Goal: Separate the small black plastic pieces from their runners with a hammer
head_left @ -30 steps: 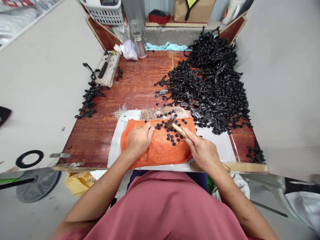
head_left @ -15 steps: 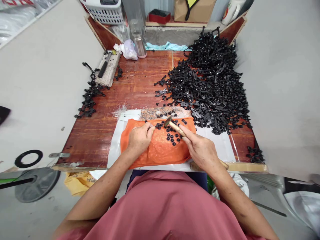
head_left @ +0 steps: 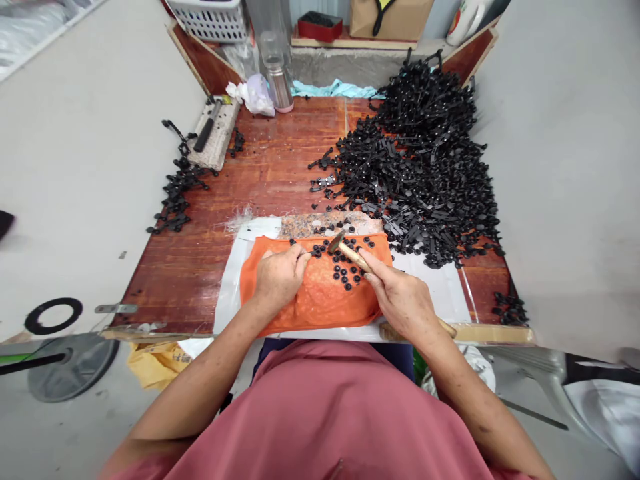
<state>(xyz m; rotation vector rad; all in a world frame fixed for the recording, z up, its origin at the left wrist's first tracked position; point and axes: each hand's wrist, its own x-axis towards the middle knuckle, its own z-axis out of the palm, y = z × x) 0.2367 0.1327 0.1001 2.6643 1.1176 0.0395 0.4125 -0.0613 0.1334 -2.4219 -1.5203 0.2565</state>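
Observation:
My right hand (head_left: 406, 303) grips the wooden handle of a small hammer (head_left: 354, 256), its metal head low over a cluster of small round black pieces (head_left: 345, 276). These lie on an orange cloth (head_left: 320, 303) at the table's front edge. Over the left half of the cloth, my left hand (head_left: 278, 277) is closed, thumb against the fingers. A thin dark tip pokes out from its fingertips toward the black pieces, left of the hammer head; what it belongs to is hidden by the hand.
A speckled stone slab (head_left: 330, 223) lies just beyond the cloth. A large heap of black plastic parts (head_left: 415, 173) covers the table's right side. At the left are more black parts (head_left: 177, 197) and a black-handled tool (head_left: 207, 130) on a block. A metal flask (head_left: 280, 87) stands behind.
The whole view has shifted very slightly. Both hands and the hammer keep almost the same place over the cloth.

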